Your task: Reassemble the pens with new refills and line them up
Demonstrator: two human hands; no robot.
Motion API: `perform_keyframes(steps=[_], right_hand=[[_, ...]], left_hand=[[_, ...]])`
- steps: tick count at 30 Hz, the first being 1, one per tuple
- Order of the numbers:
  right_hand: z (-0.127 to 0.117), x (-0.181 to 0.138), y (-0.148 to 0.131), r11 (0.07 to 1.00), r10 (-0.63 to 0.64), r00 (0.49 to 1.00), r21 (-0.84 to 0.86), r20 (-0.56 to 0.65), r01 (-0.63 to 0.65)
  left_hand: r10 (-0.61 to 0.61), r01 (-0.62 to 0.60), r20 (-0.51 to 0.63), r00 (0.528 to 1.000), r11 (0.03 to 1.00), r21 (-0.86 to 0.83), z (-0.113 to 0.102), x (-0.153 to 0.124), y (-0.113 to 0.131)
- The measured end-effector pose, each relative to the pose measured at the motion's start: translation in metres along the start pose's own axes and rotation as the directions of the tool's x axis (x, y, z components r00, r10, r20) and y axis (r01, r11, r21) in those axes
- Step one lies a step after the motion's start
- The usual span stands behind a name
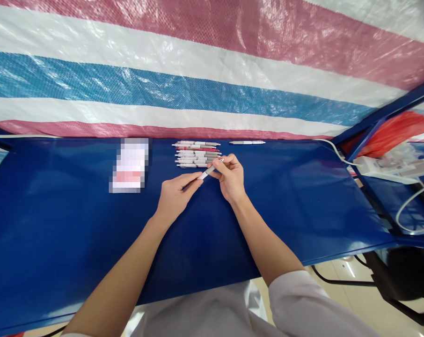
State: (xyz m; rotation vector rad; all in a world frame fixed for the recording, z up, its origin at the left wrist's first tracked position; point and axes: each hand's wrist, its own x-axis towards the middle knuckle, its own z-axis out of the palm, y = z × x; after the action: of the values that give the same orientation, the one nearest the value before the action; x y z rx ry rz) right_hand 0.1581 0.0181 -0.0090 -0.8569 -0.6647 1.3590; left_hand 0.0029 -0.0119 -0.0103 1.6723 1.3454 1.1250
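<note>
Pinches a slanted white-and-grey pen [208, 172] by its ends in left hand [176, 194] and right hand [232, 179], with lined-up pens [195, 154] beyond both.

A thin white and gray pen [207, 172] is held at a slant between the left hand [176, 195] and the right hand [232, 180].
</note>
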Motion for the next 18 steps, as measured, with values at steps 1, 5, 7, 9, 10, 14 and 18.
perform_keyframes(steps=[1,5,7,9,10,14,18], right_hand=[[0.001,0.0,0.0,1.0,-0.008,1.0,-0.008,-0.012,0.008],[0.0,0.0,-0.001,1.0,0.002,1.0,-0.004,0.024,-0.002],[-0.002,0.0,-0.003,1.0,0.019,0.999,-0.003,0.051,-0.019],[-0.004,0.0,-0.005,1.0,0.031,0.996,-0.003,0.085,-0.031],[-0.005,0.0,-0.005,0.999,0.037,0.994,-0.002,0.107,-0.037],[-0.005,-0.001,-0.005,0.999,0.047,0.99,0.005,0.135,-0.048],[-0.002,-0.001,-0.003,1.0,0.026,0.999,-0.001,0.045,-0.026]], left_hand=[[0.014,-0.014,-0.007,1.0,1.0,0.022,0.001,0.0,0.0],[-0.097,0.1,0.046,0.994,0.993,-0.063,-0.002,0.002,0.002],[-0.167,0.185,0.114,0.979,0.967,-0.174,-0.006,0.004,0.002],[-0.216,0.271,0.21,0.953,0.92,-0.283,-0.01,0.006,0.002],[-0.235,0.313,0.258,0.937,0.892,-0.325,-0.012,0.006,0.001],[-0.252,0.373,0.332,0.909,0.847,-0.378,-0.015,0.007,-0.002],[-0.187,0.231,0.189,0.964,0.942,-0.242,-0.01,0.005,-0.001]])
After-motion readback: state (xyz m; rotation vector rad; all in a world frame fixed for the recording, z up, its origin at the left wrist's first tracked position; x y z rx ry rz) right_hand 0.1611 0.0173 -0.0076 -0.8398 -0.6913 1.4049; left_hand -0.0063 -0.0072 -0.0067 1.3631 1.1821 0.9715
